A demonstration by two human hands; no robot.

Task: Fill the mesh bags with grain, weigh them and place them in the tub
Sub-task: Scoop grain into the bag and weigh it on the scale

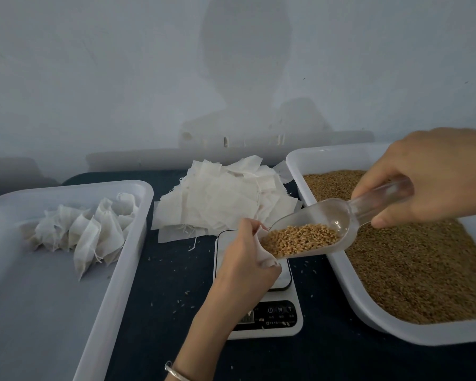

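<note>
Golden grain [300,239] in the clear plastic scoop [338,224], gripped by the right hand [434,174], should pour slowly into the white mesh bag [267,254] the left hand [245,257] pinches open over the white digital scale [270,312].

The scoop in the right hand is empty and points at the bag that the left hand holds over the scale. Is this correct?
Not quite. In the head view the scoop in the right hand is loaded with grain, not empty. The rest holds: it points at the bag that the left hand holds over the scale.
</note>
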